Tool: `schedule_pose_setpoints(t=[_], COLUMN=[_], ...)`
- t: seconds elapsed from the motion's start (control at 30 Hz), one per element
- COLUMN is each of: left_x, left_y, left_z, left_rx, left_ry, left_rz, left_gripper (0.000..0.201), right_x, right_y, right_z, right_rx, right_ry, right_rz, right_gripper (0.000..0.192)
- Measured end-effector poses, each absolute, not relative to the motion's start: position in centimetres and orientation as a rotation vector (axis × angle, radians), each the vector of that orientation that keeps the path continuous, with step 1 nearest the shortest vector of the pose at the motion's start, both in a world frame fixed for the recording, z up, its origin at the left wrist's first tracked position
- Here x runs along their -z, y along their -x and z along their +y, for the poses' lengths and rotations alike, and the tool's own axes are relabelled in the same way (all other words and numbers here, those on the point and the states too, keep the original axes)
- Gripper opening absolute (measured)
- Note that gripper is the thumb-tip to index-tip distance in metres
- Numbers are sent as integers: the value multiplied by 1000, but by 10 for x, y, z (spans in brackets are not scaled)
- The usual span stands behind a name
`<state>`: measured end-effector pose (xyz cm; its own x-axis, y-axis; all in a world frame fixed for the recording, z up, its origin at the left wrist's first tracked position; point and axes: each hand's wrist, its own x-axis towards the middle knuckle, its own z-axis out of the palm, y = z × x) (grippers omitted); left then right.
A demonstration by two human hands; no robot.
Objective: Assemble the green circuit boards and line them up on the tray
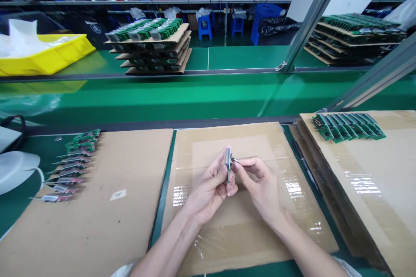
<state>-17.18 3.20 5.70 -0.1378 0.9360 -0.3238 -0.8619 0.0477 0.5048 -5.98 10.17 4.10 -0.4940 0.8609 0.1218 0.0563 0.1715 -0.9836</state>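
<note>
Above the middle cardboard sheet [247, 233], my left hand [211, 186] grips a small circuit board [228, 160] held on edge, its narrow side towards me. My right hand [260, 184] is pinched at the board's right side, thumb and forefinger together on a small dark part that I cannot make out. To the left, a row of circuit boards [69, 173] lies along the edge of another cardboard sheet [130, 225]. On the right, several green circuit boards [349, 127] rest overlapping on top of stacked cardboard [373, 160].
Behind the bench, layered stacks of boards on cardboard stand at left centre [156, 47] and far right [354, 37]. A yellow bin [48, 60] sits at the back left. Slanting metal posts [312, 17] cross the right side. A white rounded object [17, 169] stands at the left edge.
</note>
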Motion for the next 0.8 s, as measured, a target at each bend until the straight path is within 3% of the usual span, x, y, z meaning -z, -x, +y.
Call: schedule_pose_setpoints(t=[0.3, 0.53, 0.8], left_x=[-61, -68, -69], left_y=[179, 180, 175], left_z=[30, 30, 28], left_rx=[-1469, -1454, -1469], left_ry=[-364, -484, -544], left_rz=[931, 1244, 1400], left_gripper=[69, 79, 74], right_x=[-46, -52, -59], right_y=[54, 61, 63], right_z=[106, 108, 108], right_rx=[-1264, -1953, -2194], right_ry=[789, 743, 752], right_rz=[-1894, -1429, -1255], right_gripper=[8, 18, 26])
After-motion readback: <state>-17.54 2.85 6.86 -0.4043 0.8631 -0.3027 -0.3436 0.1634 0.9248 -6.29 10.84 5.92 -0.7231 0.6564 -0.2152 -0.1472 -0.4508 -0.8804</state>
